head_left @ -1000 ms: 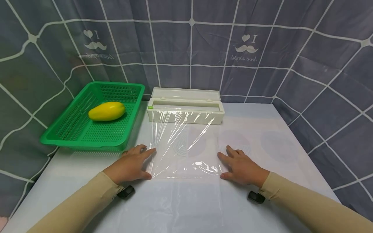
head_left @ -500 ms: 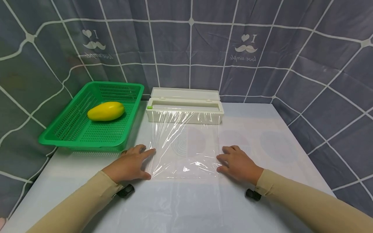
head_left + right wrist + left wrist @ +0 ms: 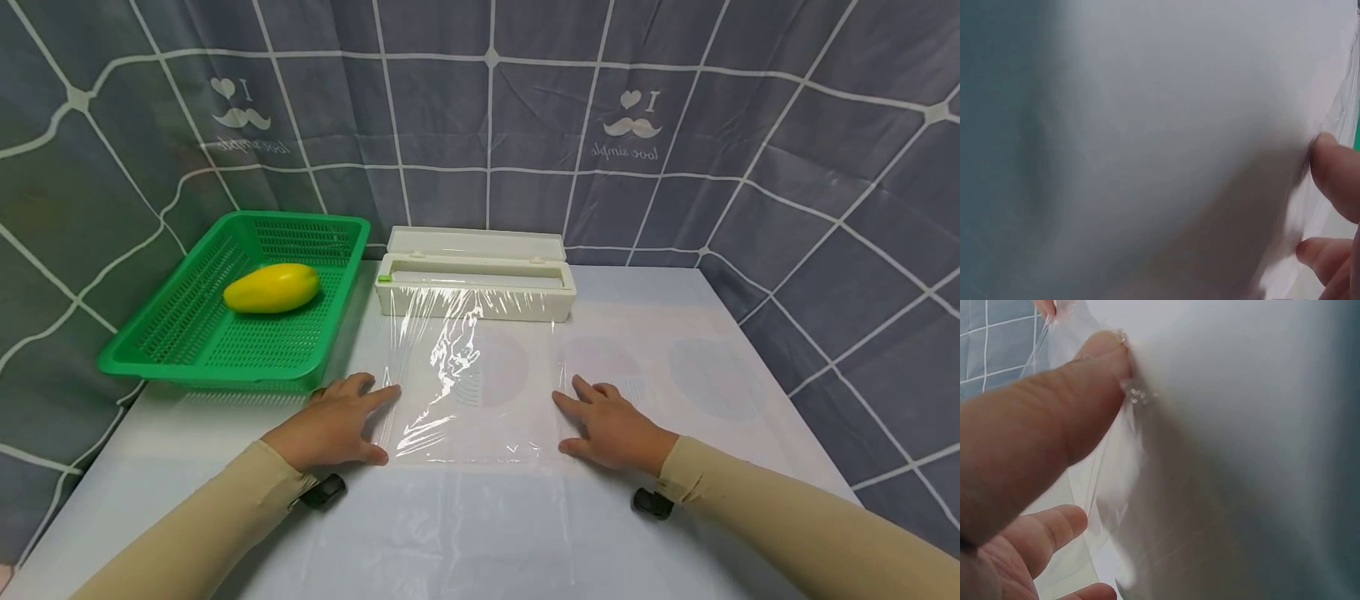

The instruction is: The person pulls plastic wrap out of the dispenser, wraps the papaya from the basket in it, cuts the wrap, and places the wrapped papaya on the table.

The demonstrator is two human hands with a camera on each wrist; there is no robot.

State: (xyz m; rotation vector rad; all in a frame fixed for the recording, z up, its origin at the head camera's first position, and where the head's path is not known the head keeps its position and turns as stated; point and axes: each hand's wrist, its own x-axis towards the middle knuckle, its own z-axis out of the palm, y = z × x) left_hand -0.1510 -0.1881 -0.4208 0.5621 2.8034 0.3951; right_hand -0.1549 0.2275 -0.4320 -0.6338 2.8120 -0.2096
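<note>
A sheet of clear cling film [image 3: 480, 392] stretches from a white cling film dispenser [image 3: 476, 302] toward the front of the table. At the film's left edge, the left hand [image 3: 333, 423] rests with thumb and fingers spread, the thumb pressing the near left corner. In the left wrist view, the left thumb [image 3: 1054, 419] lies on the crinkled film edge. Opposite, the right hand [image 3: 617, 427] touches the film's right edge with thumb and forefinger spread. The right wrist view shows the right fingertips [image 3: 1335, 175] against the film edge. The dispenser's lid [image 3: 476, 243] stands raised at the back.
A green plastic basket [image 3: 225, 367] stands at the back left, holding a yellow oblong fruit [image 3: 272, 288]. Dark grey curtains [image 3: 540, 108] with white grid lines enclose the back and sides. A white cloth [image 3: 480, 533] covers the table.
The right hand has shifted slightly left, and its thumb and forefinger, closer together half a second ago, are spread again. The film's right edge has moved inward. The left hand stays in place.
</note>
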